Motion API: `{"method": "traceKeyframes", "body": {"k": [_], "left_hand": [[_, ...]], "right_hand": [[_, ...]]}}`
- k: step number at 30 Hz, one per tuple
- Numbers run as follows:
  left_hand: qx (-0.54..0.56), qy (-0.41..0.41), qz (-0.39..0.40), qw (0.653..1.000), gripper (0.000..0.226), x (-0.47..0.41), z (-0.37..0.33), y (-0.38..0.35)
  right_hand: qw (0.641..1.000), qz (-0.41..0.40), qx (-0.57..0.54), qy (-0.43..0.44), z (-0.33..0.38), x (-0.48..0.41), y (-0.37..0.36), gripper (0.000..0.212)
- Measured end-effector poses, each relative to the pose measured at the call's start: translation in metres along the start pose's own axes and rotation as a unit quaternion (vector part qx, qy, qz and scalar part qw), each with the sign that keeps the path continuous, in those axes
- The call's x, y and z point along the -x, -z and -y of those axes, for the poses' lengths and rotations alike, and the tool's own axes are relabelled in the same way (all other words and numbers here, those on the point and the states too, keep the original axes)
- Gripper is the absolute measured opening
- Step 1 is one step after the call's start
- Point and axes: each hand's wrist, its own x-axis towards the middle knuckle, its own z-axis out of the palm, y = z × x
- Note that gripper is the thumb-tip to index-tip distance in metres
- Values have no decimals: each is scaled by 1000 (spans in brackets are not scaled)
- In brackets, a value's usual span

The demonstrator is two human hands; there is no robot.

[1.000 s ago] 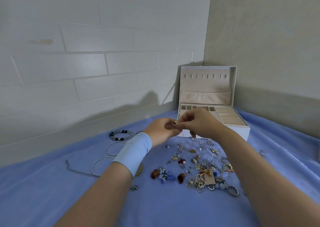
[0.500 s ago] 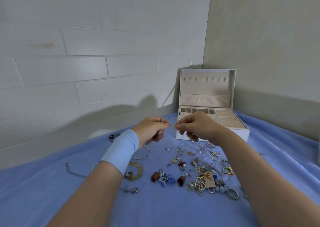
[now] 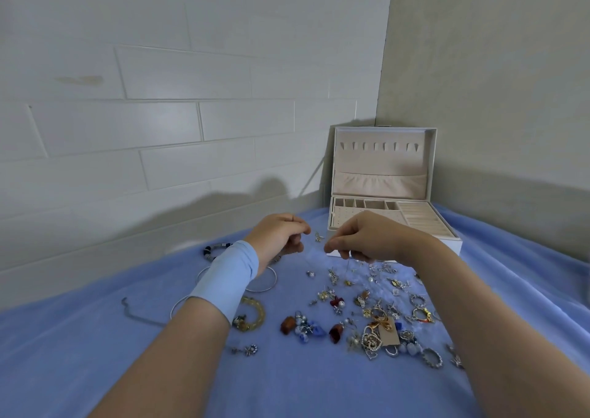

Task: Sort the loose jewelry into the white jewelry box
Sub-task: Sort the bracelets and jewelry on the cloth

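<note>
**Jewelry sorting: both hands raised before the open box, small gold piece between them**

1. Nearest the camera, two bare forearms reach forward over a blue cloth [image 3: 287, 385]. The left wrist wears a pale blue wristband [image 3: 228, 278].

2. The loose jewelry [image 3: 376, 318] lies scattered on the cloth well in front of the white jewelry box [image 3: 421, 221]. It is a mix of earrings, rings and brooches. A yellow bangle [image 3: 253, 314] lies in front of the box and well to its left. A thin silver hoop [image 3: 271, 282] and a beaded bracelet [image 3: 217, 248] lie nearer the box, also to its left, both partly hidden by the left wrist.

3. The left hand [image 3: 277, 238] is held just in front of the box's left corner. Its fingers are curled and its thumb is brought to the forefinger. Whether anything sits in that pinch cannot be told.

4. The right hand [image 3: 360, 238] overlaps the box's front edge. Its fingertips are drawn together and point left. A fine strand appears to hang below them, too thin to confirm.

5. A small gold piece [image 3: 317, 236] shows in the gap between the two hands, apart from both sets of fingertips. Whether it hangs or lies on the cloth cannot be told.

6. The box stands in the corner of the walls with its lid [image 3: 383, 159] upright. No jewelry can be made out in its compartments.
</note>
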Motion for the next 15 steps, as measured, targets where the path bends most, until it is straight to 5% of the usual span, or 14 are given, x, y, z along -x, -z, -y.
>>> {"method": "traceKeyframes", "body": {"k": [3,9,15], "left_hand": [[102,24,22,994,17,3,-1,-2],[-63,-7,34,997,20,8,-6,4],[-77,-22,100,992,16,17,-20,1]], "right_hand": [[996,2,-84,13,0,-3,-2,20],[955,-19,-292,55,8,-7,-7,34],[949,6,-307,71,19,0,-6,32]]}}
